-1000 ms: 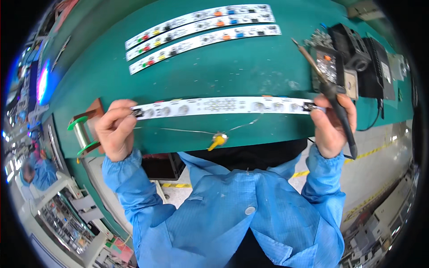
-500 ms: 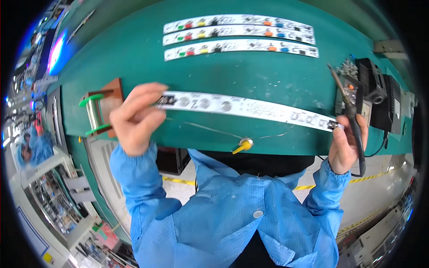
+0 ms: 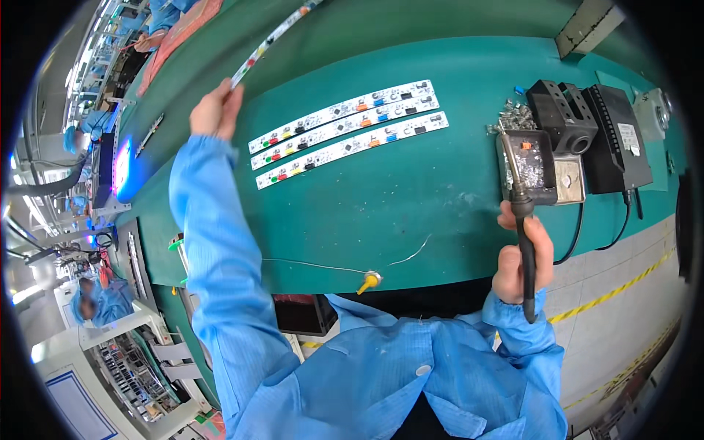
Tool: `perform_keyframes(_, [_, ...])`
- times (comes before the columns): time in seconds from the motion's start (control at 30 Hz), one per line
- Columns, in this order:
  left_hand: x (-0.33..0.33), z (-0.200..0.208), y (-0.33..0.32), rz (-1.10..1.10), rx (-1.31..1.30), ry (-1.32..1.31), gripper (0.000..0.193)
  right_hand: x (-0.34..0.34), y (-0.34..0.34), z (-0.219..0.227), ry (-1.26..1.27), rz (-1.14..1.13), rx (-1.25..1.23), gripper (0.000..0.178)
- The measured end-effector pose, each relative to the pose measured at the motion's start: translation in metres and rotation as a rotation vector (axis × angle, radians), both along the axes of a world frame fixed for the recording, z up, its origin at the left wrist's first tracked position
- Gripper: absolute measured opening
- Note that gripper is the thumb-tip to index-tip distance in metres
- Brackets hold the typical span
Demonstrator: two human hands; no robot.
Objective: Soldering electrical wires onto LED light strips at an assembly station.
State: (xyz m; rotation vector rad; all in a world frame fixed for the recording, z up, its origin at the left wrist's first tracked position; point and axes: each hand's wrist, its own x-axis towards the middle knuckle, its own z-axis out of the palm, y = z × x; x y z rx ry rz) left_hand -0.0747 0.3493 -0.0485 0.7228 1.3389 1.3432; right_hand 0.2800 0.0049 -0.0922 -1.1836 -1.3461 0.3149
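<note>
Your left hand (image 3: 217, 110), in the upper left of the frame, pinches the lower end of a thin, stiff circuit strip (image 3: 275, 37), which slants up to the right, nearly edge-on, with coloured bits along it, and reaches the top edge. Your right hand (image 3: 524, 257), at the right of centre, curls its fingers round the dark, smooth handle of a soldering iron (image 3: 527, 253); its slim metal shaft points up across the left side of a square dark tray (image 3: 541, 197) of shiny scraps. Beside that tray sit a tan pad (image 3: 569, 180), a blocky black stand (image 3: 561, 117), a ribbed black box (image 3: 620, 139) and a heap of small metal parts (image 3: 517, 116). Three flat white strips (image 3: 345, 121) lie nearly parallel at upper centre, long edges close together. Between them and the thin silvery wire (image 3: 315, 264) below spreads flat green mat (image 3: 330, 213) dotted with pale specks, running right to the tray. A yellow knob (image 3: 369, 281) sits by the table's front edge, lower centre.
</note>
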Motion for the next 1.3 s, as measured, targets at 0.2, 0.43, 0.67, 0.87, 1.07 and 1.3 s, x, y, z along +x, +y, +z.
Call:
perform_keyframes(0.2, [0.063,0.029,-0.017,-0.256,0.422,1.350,0.018,0.005,0.012,0.000,-0.031,0.007,-0.031,0.039])
perform_keyframes(0.43, [0.116,0.021,-0.152,-0.804,0.764,1.663,0.024,0.007,0.004,0.003,0.000,-0.089,0.001,0.041])
perform_keyframes(0.67, [0.088,0.012,-0.172,-0.885,0.727,1.658,0.020,-0.013,-0.002,-0.009,0.002,-0.016,-0.053,0.036])
perform_keyframes(0.87, [0.097,0.027,-0.221,-1.153,0.724,1.550,0.024,-0.012,-0.002,-0.002,-0.065,-0.047,0.017,0.035])
perform_keyframes(1.07, [0.107,0.027,-0.230,-0.967,0.832,1.312,0.025,-0.003,0.001,0.002,-0.082,-0.068,-0.035,0.040])
perform_keyframes(1.3, [0.123,-0.016,-0.289,-0.776,0.847,1.113,0.021,-0.011,-0.002,-0.013,-0.145,-0.083,-0.022,0.043])
